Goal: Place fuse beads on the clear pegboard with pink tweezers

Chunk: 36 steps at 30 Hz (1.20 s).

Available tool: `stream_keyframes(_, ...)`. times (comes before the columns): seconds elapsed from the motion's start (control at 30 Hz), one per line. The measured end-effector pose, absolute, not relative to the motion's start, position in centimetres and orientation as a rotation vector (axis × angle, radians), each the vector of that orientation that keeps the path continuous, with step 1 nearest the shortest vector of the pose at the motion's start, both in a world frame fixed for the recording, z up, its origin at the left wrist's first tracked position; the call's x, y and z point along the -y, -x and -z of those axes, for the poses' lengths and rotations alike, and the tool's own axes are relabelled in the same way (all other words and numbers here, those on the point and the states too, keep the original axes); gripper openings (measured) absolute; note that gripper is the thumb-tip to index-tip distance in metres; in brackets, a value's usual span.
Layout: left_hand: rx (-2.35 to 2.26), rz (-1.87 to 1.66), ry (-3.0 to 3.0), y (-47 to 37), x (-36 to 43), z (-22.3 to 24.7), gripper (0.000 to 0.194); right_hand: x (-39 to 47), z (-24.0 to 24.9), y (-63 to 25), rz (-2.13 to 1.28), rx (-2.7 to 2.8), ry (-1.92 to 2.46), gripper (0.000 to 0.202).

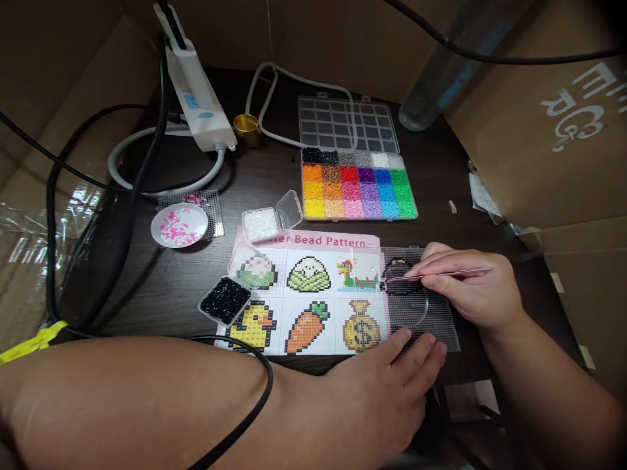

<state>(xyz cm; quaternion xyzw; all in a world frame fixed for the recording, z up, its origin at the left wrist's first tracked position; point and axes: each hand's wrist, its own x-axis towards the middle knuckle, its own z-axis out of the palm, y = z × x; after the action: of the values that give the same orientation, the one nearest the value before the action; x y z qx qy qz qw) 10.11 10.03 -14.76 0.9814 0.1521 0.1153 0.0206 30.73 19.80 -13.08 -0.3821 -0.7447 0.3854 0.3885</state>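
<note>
My right hand (473, 290) pinches a pair of pink tweezers (460, 273), tips pointing left. The tips reach a row of black beads (392, 289) on a clear pegboard (443, 316). These beads form a partial outline, partly covered by my fingers. My left hand (385, 385) lies palm down with fingers stretched over the board's near edge. Under the board's left side is a bead pattern sheet (334, 243) printed with a carrot, a money bag and other pictures. A small open box of black beads (225, 300) rests on the sheet's left part.
Behind the sheet sit an open box of white beads (260, 224) and a sorted bead case (360, 186). At left, a white dish (179, 226) holds pink and white beads. A gold cup (247, 130), power strip (200, 98) and black cable (264, 378) lie around; cardboard walls (553, 183) enclose the table.
</note>
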Motion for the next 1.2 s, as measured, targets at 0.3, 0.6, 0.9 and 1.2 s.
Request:
stream_keyframes(0.3,-0.474,-0.353,-3.053,-10.18,-9.94,14.86,0.038,-19.77,13.12,-30.46,-0.943,1.902,1.008,0.017)
stream_keyframes(0.6,-0.470,-0.360,-3.029,-10.14,-10.01,14.74,0.037,-19.81,13.18,-30.46,-0.925,1.936,0.991,0.026)
stream_keyframes(0.9,-0.472,-0.370,-3.037,-10.35,-9.72,14.91,0.037,-19.52,12.97,-30.58,-0.902,1.955,1.015,0.022)
stream_keyframes(1.2,-0.465,-0.302,-3.109,-10.20,-9.99,14.44,0.040,-19.46,13.26,-30.74,-0.914,1.955,1.006,0.023)
